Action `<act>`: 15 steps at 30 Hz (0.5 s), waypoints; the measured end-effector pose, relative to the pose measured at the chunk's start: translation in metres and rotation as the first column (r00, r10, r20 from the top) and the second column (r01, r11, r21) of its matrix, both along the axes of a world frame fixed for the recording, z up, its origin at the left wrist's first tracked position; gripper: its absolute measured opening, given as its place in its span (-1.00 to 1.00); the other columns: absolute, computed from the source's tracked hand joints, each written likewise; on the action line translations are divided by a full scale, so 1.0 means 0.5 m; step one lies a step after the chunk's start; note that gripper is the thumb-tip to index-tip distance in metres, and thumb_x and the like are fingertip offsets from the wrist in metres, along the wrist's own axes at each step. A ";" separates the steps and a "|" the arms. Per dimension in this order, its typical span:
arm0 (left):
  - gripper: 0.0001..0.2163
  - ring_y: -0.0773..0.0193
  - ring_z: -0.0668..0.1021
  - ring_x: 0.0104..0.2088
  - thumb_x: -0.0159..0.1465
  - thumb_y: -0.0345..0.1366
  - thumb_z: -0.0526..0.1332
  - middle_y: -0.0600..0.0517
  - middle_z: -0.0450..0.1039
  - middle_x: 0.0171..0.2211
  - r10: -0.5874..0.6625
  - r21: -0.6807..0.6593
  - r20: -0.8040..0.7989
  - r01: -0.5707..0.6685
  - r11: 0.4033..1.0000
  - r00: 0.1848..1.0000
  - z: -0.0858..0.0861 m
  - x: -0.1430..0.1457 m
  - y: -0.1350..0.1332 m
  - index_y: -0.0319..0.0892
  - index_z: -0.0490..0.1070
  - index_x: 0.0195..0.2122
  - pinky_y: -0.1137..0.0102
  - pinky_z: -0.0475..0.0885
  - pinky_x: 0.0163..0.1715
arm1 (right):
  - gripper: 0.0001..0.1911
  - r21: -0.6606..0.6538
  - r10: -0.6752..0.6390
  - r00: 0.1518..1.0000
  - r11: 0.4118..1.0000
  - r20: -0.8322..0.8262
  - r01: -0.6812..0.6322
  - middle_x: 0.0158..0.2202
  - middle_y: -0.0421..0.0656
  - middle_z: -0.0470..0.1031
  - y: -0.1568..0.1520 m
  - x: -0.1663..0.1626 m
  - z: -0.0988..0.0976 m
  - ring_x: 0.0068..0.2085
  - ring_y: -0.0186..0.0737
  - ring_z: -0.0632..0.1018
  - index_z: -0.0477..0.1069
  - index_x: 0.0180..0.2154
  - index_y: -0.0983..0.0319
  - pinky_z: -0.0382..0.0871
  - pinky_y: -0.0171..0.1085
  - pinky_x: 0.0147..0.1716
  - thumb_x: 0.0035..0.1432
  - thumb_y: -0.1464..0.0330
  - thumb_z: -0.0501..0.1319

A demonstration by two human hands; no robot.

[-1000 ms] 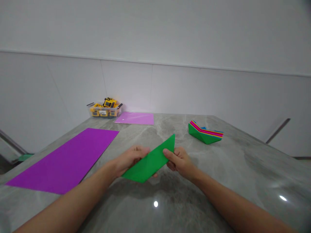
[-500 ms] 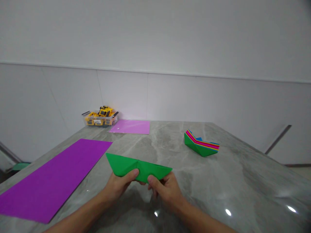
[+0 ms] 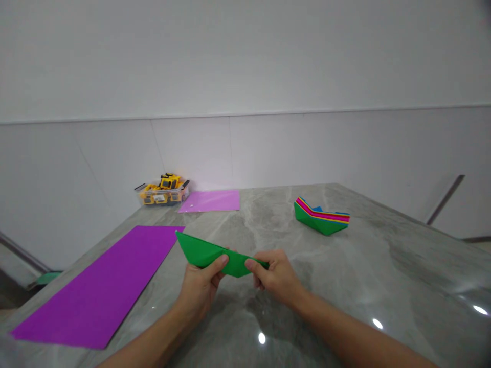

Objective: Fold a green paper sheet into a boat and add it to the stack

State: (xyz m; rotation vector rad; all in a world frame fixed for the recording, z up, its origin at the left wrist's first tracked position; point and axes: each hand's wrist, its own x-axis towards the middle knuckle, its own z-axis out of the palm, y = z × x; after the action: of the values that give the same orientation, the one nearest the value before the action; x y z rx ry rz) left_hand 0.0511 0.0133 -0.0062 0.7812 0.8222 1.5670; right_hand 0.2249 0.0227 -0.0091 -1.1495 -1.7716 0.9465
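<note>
A person's left hand [image 3: 201,286] is pinching a folded green paper [image 3: 199,251] near its middle, above a gray marbled table [image 3: 264,222], thumb in front; the right hand [image 3: 279,275] is gripping the right end; 1 striped paper boat [image 3: 322,220] is resting beyond, to the right; 1 purple sheet [image 3: 107,286] is lying at left
</note>
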 end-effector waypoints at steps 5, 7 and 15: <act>-0.81 0.21 0.62 -0.39 -0.09 -0.33 0.52 -0.06 0.64 -0.43 -0.139 0.027 -0.146 0.145 0.989 0.979 0.011 -0.012 -0.004 -0.26 0.61 -0.47 0.40 0.53 -0.33 | -0.64 0.134 0.050 0.965 0.987 0.258 -0.087 -0.66 -0.20 0.38 -0.013 -0.013 0.006 -0.60 -0.37 0.33 0.38 -0.61 0.27 0.02 -0.36 -0.58 0.18 0.26 0.16; -0.79 0.20 0.61 -0.39 -0.07 -0.31 0.52 -0.07 0.63 -0.42 -0.173 0.035 -0.201 0.184 0.982 0.964 0.008 -0.011 -0.007 -0.28 0.60 -0.44 0.37 0.52 -0.31 | -0.60 0.145 0.110 0.962 0.978 0.252 -0.150 -0.64 -0.20 0.40 -0.021 -0.023 0.006 -0.58 -0.35 0.36 0.37 -0.60 0.26 0.05 -0.35 -0.55 0.24 0.24 0.11; -0.49 0.43 0.27 -0.64 0.08 0.23 0.28 0.20 0.22 -0.65 0.227 -0.065 -0.294 -0.256 0.964 0.929 -0.009 0.016 -0.007 -0.21 0.34 -0.48 0.52 0.17 -0.68 | -0.73 0.115 0.271 0.912 0.941 0.307 -0.318 -0.49 -0.18 0.47 -0.050 -0.064 -0.014 -0.48 -0.29 0.41 0.40 -0.37 0.22 0.16 -0.33 -0.47 0.32 0.33 0.00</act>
State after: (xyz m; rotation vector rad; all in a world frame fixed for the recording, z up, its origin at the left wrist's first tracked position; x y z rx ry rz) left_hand 0.0591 0.0100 -0.0108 0.8680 1.2401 1.6343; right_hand 0.1929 -0.0022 -0.0159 -0.9669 -2.2644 0.8149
